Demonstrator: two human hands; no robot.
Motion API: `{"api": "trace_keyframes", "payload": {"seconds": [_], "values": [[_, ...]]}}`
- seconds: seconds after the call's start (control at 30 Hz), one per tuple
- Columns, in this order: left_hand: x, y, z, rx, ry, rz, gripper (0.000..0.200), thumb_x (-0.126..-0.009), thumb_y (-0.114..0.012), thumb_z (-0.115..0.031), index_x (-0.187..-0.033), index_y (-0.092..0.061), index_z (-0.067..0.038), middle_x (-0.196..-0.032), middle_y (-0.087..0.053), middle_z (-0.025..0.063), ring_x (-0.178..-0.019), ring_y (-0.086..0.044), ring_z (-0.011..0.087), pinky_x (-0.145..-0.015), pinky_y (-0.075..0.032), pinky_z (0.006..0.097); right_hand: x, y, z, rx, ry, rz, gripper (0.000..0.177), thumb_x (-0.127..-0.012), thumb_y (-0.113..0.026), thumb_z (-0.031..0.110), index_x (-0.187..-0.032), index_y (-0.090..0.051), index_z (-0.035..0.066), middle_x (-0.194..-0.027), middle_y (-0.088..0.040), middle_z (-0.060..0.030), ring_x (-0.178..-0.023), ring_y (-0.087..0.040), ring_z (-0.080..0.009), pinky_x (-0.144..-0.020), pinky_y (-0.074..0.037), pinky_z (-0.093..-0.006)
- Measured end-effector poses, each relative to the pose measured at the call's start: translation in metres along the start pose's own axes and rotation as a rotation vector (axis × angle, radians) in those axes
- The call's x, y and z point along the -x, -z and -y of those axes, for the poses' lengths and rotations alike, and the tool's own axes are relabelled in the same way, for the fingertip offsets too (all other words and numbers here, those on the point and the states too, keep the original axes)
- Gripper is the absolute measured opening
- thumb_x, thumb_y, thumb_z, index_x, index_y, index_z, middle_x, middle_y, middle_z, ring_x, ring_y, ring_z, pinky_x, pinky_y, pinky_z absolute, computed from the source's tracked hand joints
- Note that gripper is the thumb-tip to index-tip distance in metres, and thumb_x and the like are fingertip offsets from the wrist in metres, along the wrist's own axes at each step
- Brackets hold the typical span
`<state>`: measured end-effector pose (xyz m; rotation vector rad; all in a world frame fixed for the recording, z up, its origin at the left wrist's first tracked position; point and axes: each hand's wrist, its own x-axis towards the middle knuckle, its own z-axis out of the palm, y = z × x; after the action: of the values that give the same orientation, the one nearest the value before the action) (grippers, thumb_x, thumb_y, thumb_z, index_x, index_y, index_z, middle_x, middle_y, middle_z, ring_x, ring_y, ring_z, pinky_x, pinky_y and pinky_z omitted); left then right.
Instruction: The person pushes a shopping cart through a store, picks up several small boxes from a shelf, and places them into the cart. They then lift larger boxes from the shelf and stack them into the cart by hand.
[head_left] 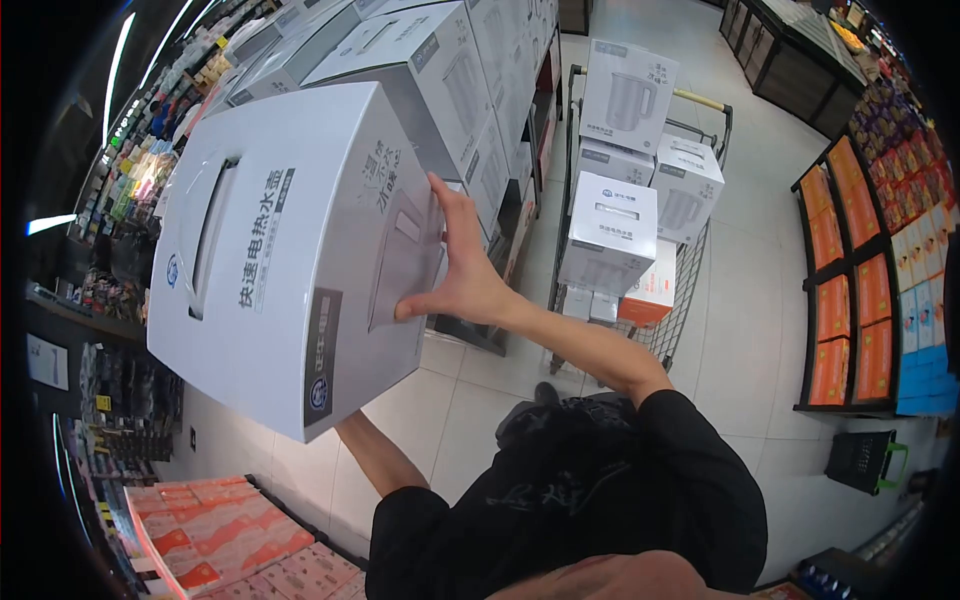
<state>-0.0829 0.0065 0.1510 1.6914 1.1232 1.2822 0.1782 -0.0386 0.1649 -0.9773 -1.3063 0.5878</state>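
A large white electric kettle box with a slotted handle on its top fills the left of the head view, tilted toward me. My right hand is pressed to its printed side, the thumb on the kettle picture and a finger near the far edge. My left forearm runs up behind the lower edge of the box, which hides that hand. Just beyond the box, similar kettle boxes are stacked on a display.
A wire shopping cart ahead carries several kettle boxes and an orange-and-white box. Shelves of orange packages stand at right, near a dark basket. Red-patterned cartons lie at lower left.
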Motion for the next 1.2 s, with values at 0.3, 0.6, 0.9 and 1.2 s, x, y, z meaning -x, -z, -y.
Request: {"api": "trace_keyframes", "payload": {"seconds": [0.3,0.6,0.9,1.2], "values": [[0.185,-0.061,-0.054,0.07,0.126,0.082,0.078,-0.08,-0.069,-0.033,-0.136,-0.025,-0.001,-0.132,-0.04,0.0143,-0.121,-0.042,0.0232,-0.101,-0.035,0.0366,0.104,0.123,0.078,-0.064,0.044,0.1,0.139,-0.039,-0.092,0.044,-0.142,-0.01,0.003,-0.128,-0.024,-0.0194,-0.124,-0.022,-0.037,-0.106,-0.023,-0.0485],[0.266,-0.239,-0.041,0.163,0.214,0.211,0.076,-0.079,-0.069,-0.031,-0.135,-0.026,0.0,-0.131,-0.04,0.0142,-0.12,-0.041,0.0235,-0.101,-0.035,0.0362,0.189,0.317,0.056,0.067,-0.035,0.043,0.138,-0.041,-0.094,0.028,-0.144,-0.004,0.007,-0.136,-0.021,-0.0132,-0.131,-0.02,-0.0306,-0.103,-0.032,-0.0477],[0.275,-0.419,-0.019,0.309,0.222,0.323,0.074,-0.079,-0.069,-0.028,-0.133,-0.027,0.001,-0.129,-0.039,0.0141,-0.12,-0.039,0.0238,-0.1,-0.035,0.0357,0.29,0.471,0.022,0.059,-0.199,-0.161,0.138,-0.042,-0.093,0.025,-0.146,-0.003,0.008,-0.142,-0.018,-0.0136,-0.134,-0.02,-0.0299,-0.105,-0.03,-0.0478],[0.415,-0.642,-0.118,0.406,0.145,0.319,0.09,-0.058,-0.078,-0.018,-0.131,-0.027,-0.003,-0.123,-0.041,0.0096,-0.116,-0.04,0.0228,-0.101,-0.031,0.0338,0.457,0.688,0.02,-0.162,-0.385,-0.379,0.129,-0.057,-0.081,0.047,-0.149,0.003,0.013,-0.152,-0.01,-0.012,-0.139,-0.012,-0.0296,-0.109,-0.022,-0.0489]]}}
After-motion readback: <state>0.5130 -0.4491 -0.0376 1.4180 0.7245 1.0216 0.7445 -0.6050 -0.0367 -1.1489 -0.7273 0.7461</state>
